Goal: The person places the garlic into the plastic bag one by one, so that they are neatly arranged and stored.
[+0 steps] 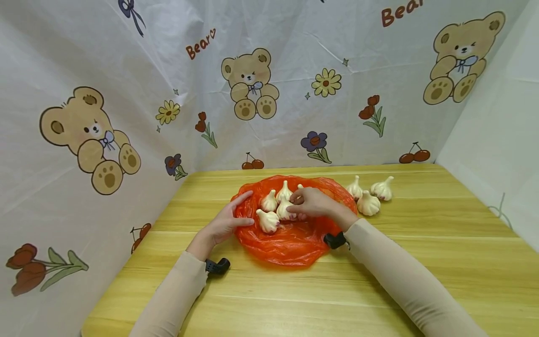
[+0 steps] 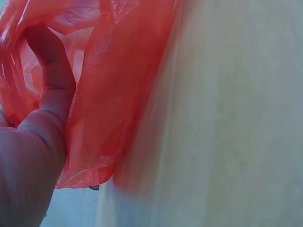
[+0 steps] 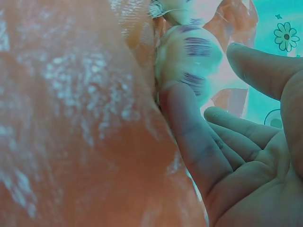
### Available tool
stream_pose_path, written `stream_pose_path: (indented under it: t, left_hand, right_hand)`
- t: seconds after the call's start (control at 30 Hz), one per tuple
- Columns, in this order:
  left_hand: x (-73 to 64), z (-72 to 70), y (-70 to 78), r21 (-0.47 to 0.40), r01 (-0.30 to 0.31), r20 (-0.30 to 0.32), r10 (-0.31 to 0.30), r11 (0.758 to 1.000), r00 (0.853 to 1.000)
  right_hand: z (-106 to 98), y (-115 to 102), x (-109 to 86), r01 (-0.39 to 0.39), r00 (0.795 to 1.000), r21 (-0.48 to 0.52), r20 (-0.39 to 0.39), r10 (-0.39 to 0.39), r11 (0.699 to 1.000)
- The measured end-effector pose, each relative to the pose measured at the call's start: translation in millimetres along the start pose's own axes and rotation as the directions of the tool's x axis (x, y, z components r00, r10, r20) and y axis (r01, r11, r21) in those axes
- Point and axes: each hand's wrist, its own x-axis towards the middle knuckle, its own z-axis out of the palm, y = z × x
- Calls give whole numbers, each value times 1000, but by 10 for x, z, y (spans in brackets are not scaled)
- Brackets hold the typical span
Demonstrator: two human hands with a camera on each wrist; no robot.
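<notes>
An open red plastic bag (image 1: 290, 250) lies spread on the wooden table, with several white garlic bulbs (image 1: 268, 222) inside its mouth. At the bag's left rim is my left hand (image 1: 223, 223), thumb and index finger spread apart. The left wrist view shows a finger (image 2: 54, 85) against the thin red plastic. My right hand (image 1: 313, 203) reaches over the bag from the right, its fingertips at a garlic bulb (image 1: 285, 209) in the middle. In the right wrist view one fingertip touches a purple-streaked garlic bulb (image 3: 189, 56), while the thumb (image 3: 260, 71) stands apart from it.
Three more garlic bulbs (image 1: 368, 204) sit on the wooden table (image 1: 294, 304) just right of the bag. A white sheet (image 1: 290, 28) printed with bears and flowers hangs behind and to the left. A pale cable (image 1: 501, 210) lies at the right wall.
</notes>
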Motion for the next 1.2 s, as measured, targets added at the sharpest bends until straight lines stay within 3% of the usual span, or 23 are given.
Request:
stream_pose_path:
  t: [0.2,0.57,1.03,1.2]
  left_hand:
    - [4,-1,4,8,4,4,-4,1000,1000]
    - [8,-9,4,20,15,3,-15,1000,1000]
    - [13,-14,-8,9,13,4,-13,1000,1000]
    - [9,-11,-5,17,12,-2,-12,1000,1000]
  right_hand:
    - [-69,-21,-25,-8,1000,25,-5,8,1000]
    - [-203,22,-97,32,999,169,35,-39,985]
    - [-465,82,-244,63,997,234,35,-73,970]
    - [-589,102,-343,53,998,205,27,-60,977]
